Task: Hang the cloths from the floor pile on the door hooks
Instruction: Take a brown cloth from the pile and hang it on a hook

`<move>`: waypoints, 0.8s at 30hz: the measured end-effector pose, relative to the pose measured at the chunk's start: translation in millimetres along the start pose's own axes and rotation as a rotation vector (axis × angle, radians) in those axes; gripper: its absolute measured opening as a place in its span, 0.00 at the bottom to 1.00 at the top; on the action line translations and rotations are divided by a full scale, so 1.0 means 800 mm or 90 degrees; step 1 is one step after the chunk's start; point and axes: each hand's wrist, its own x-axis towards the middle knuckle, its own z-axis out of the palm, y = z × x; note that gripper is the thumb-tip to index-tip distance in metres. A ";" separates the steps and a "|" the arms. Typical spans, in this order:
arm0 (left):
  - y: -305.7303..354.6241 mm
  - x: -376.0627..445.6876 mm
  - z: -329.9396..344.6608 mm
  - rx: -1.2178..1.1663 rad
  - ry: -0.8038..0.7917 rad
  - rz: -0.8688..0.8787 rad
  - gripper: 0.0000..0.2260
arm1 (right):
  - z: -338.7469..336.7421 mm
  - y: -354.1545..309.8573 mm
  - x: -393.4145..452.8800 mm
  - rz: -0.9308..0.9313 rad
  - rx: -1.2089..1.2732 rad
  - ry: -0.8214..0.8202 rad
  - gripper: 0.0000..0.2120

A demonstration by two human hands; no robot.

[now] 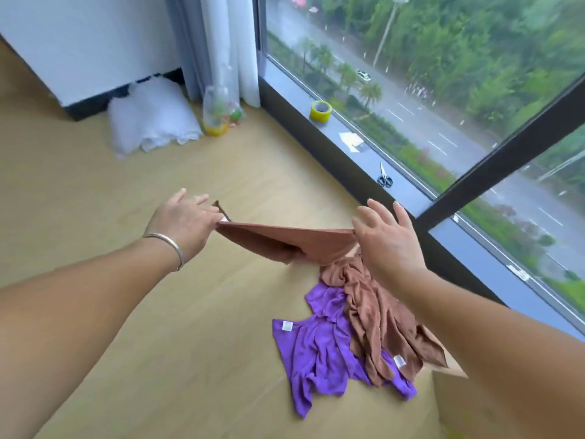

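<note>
Both hands hold one brown cloth [294, 243] stretched in the air above the floor pile [357, 331]; the left hand [183, 223] pinches its left corner between thumb and fingers, with the outer fingers spread, and wears a thin metal bangle [169, 245] at the wrist; the right hand [386, 239] grips the right corner, its fingers splayed upward and its thumb hidden behind the fabric, so how the corner is caught cannot be told; the cloth is soft, matte and smooth where pulled taut, its long edge running left to right nearly level, its body sagging toward the near side in a shallow fold; a small loop [220, 209] sticks up at the left corner beside a white tag; below and to the right, the pile lies on the pale wood-grain floor [95, 172], a crumpled brown cloth draped over rumpled purple cloths [319, 353], each with a small white label; far left, a puffy white bag [152, 118] slumps against a dark baseboard, with a clear plastic bag [218, 109] near the curtain [209, 42]; on the grey window sill [357, 153] at the right sit a yellow tape roll [320, 110], a scrap of white paper [350, 141] and small scissors [384, 177], well apart from each other.
</note>
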 end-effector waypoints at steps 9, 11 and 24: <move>-0.217 -0.151 -0.049 -0.068 0.025 -0.232 0.15 | -0.165 -0.166 0.102 -0.147 0.018 0.135 0.17; -0.246 -0.195 -0.039 -0.072 0.020 -0.270 0.15 | -0.179 -0.203 0.104 -0.179 0.028 0.150 0.15; -0.114 -0.514 0.168 -0.113 -0.234 -0.428 0.17 | -0.015 -0.366 -0.081 -0.409 0.079 0.013 0.17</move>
